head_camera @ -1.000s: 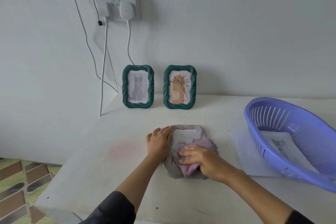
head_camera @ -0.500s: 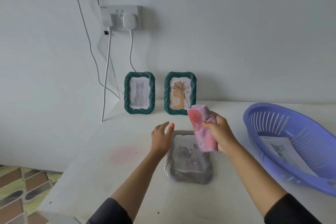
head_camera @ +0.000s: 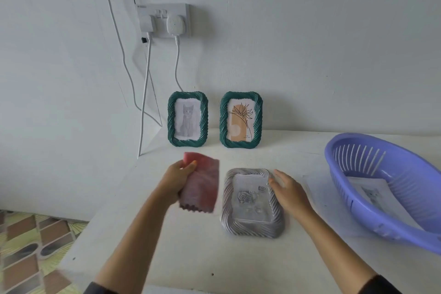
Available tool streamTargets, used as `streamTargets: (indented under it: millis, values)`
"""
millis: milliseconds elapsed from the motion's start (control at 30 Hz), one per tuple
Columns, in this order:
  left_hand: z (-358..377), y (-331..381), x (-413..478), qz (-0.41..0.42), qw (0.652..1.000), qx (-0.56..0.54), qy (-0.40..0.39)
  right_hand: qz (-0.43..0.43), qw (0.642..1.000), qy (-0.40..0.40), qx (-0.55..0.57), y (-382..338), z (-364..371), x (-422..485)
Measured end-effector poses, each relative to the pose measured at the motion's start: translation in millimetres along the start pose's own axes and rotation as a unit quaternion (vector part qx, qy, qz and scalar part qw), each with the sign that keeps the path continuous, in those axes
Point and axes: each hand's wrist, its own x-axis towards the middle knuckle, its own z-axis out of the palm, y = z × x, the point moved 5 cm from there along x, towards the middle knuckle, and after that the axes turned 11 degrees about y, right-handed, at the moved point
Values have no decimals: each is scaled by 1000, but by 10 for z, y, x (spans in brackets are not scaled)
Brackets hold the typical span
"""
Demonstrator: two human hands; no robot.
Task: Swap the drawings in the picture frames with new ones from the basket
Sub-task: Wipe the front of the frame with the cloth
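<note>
A grey picture frame lies flat on the white table, holding a rose drawing. My left hand grips a pink cloth in the air to the frame's left. My right hand rests with spread fingers at the frame's right edge and holds nothing. Two green frames stand against the wall: one with a cat drawing, one with a flower drawing. The purple basket at the right holds a sheet with a cat drawing.
White paper sheets lie under the basket's near side. A wall socket with plugs and hanging cables sits above the green frames. The table's left edge drops to a patterned floor.
The pink cloth passed from my right hand to my left, which now holds it left of the grey frame. My right hand came down to the frame's right edge.
</note>
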Motion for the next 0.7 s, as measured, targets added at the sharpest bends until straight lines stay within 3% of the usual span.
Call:
streamTargets:
  millis: [100, 267, 400, 500, 600, 700]
  values:
    - [-301, -180, 177, -14, 996, 89, 11, -44, 996, -22, -79, 164, 157, -38]
    - [-426, -419, 327, 22, 968, 249, 33, -78, 986, 9, -149, 227, 236, -84]
    - [-470, -302, 248, 84, 881, 449, 125, -91, 983, 15, -159, 204, 231, -93]
    - [-421, -189, 134, 177, 838, 486, 176, -92, 982, 17, -164, 197, 223, -104]
    - [-191, -233, 43, 261, 803, 522, 116, -91, 982, 18, -165, 188, 216, -109]
    - [-102, -494, 57, 217, 799, 560, 42, -86, 982, 13, -169, 182, 214, -114]
